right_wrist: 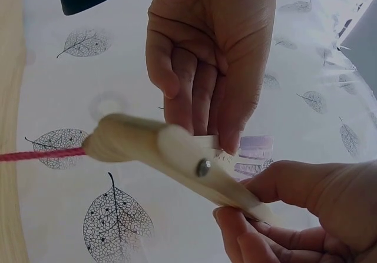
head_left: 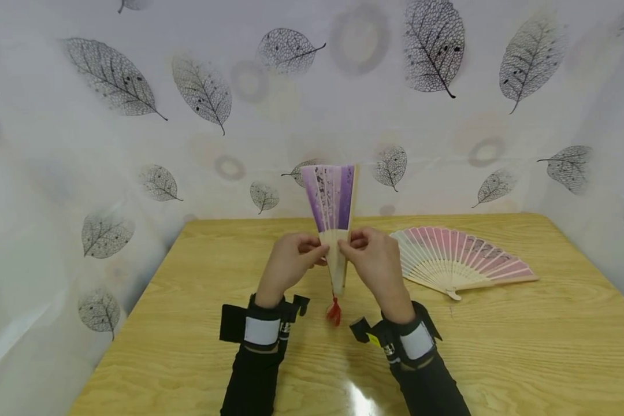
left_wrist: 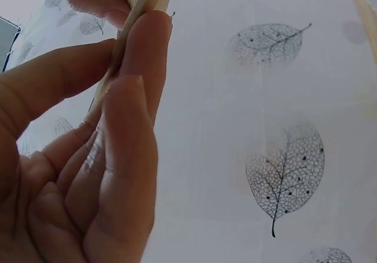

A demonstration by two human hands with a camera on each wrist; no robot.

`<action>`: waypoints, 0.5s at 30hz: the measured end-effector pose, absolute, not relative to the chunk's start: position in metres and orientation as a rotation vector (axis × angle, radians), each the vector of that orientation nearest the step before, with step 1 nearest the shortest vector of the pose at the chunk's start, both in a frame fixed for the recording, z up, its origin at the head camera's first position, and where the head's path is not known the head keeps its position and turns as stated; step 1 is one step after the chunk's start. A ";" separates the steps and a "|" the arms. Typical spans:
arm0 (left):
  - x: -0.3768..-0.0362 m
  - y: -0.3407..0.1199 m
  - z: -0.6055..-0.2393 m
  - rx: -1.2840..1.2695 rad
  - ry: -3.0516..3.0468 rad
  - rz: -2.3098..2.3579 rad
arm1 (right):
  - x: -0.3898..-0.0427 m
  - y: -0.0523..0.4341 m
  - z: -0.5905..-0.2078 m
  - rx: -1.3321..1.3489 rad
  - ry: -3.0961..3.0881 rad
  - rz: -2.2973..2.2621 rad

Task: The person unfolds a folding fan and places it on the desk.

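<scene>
A purple folding fan (head_left: 335, 199) with pale wooden ribs stands upright, spread only a little. My left hand (head_left: 291, 258) pinches its left side between thumb and fingers. On the opposite side my right hand (head_left: 377, 260) pinches the ribs at about the same height. From the fan's lower end hangs a red tassel (head_left: 334, 312). The right wrist view shows the fan's metal rivet (right_wrist: 203, 167) close up, with the tassel's red cord (right_wrist: 47, 153) running off to the left. The left wrist view shows the stacked edge of the ribs (left_wrist: 136, 10) between fingers.
A second folding fan (head_left: 463, 260), pink to pale green, lies spread on the wooden table (head_left: 197, 346) to the right of my right hand. Behind the table hangs a white cloth (head_left: 312, 127) printed with dark leaves. Each wrist wears a black strap with a small camera.
</scene>
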State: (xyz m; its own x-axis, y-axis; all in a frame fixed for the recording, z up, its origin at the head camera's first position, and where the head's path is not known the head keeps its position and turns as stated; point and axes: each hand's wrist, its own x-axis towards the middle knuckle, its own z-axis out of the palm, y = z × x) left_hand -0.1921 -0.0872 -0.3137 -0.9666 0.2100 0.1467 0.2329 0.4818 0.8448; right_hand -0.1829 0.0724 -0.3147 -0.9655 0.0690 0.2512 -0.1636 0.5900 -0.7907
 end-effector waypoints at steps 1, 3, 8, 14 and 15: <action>-0.192 -0.087 -0.314 -0.405 -2.681 -1.537 | -0.183 0.073 -0.315 0.077 -2.567 1.317; -0.192 -0.088 -0.314 -0.412 -2.675 -1.542 | -0.182 0.073 -0.315 0.075 -2.572 1.322; -0.190 -0.087 -0.313 -0.423 -2.672 -1.552 | -0.183 0.073 -0.316 0.066 -2.581 1.339; -0.190 -0.087 -0.312 -0.424 -2.675 -1.545 | -0.183 0.074 -0.317 0.052 -2.574 1.356; -0.190 -0.088 -0.312 -0.421 -2.676 -1.546 | -0.183 0.074 -0.317 0.050 -2.570 1.357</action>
State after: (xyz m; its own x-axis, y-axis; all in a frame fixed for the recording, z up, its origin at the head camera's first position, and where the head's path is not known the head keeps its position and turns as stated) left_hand -0.1899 -0.0876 -0.3123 -0.9634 0.2204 0.1529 0.2425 0.4722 0.8475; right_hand -0.1832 0.0738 -0.3171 -0.9719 0.0786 0.2217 -0.1388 0.5694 -0.8102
